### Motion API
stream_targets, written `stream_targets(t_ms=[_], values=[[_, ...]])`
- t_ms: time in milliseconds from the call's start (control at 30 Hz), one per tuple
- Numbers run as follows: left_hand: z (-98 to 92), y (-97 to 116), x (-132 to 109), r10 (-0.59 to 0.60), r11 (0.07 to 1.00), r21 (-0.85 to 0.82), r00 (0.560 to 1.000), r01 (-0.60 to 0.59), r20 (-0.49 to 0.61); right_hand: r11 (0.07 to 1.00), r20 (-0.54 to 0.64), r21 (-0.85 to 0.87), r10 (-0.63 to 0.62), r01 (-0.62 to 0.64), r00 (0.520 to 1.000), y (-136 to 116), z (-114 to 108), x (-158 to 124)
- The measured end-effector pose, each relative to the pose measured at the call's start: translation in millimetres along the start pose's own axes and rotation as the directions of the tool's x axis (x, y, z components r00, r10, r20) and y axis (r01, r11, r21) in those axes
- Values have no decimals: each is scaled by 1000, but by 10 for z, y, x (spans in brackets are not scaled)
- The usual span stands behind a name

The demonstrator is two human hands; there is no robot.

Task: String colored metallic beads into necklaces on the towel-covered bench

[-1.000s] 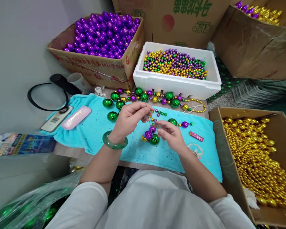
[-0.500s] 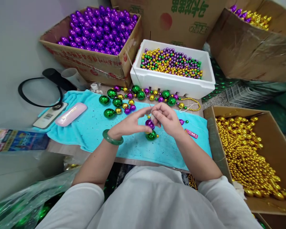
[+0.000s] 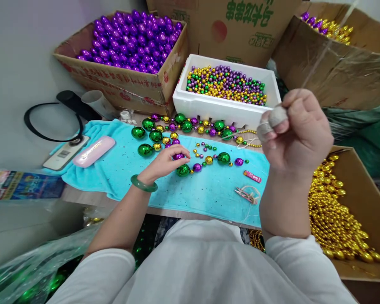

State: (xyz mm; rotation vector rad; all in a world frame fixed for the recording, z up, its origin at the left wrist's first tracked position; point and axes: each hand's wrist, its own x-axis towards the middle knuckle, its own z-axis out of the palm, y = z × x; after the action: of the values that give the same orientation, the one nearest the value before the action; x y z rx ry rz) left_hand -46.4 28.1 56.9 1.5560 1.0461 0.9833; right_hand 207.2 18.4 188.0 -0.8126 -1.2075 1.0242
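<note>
My left hand [image 3: 166, 162], a green bangle [image 3: 144, 183] on its wrist, is low over the blue towel [image 3: 126, 169]. Its thumb and fingers close around a purple bead [image 3: 178, 156]. A large green bead [image 3: 183, 170] lies just below them. Raised at the right, my right hand [image 3: 299, 131] is closed in a pinch, with pale wraps on two fingers. A thin pale thread [image 3: 316, 65] runs up and right from it; a fine line also trails left. Between the hands lies a row of purple, gold and green beads [image 3: 209, 160].
Behind are a carton of purple beads [image 3: 161, 71] and a white foam box [image 3: 221, 105] of small mixed beads. A carton of gold strands [image 3: 364, 169] stands at right. On the towel are a pink case [image 3: 95, 152], a pink packet [image 3: 252, 176] and small snips [image 3: 247, 195].
My right hand has moved away from the left, up and to the right, with the thread. My left hand has shifted slightly left and down. The beads and snips between them now show.
</note>
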Motion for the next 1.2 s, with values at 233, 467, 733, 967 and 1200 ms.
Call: stream_targets(t_ms=[233,467,733,967,1200], values=[[-153,-665,-114,-51,982,165,974,89,-219,997,-162,63,58,-48,985,148,-546,-182],[37,-998,-422,-24,877,434,920,208,-392,953,-217,195,272,-232,937,595,-819,-459],[281,-1187,-397,62,769,608,925,195,-376,941,-231,194,317,-276,920,637,-995,-656],[420,-1173,60,94,784,602,932,148,-351,971,-280,163,214,-173,936,313,-839,-641],[256,-1024,-101,317,813,581,863,-35,-392,950,-294,182,298,-253,908,194,-968,-792]])
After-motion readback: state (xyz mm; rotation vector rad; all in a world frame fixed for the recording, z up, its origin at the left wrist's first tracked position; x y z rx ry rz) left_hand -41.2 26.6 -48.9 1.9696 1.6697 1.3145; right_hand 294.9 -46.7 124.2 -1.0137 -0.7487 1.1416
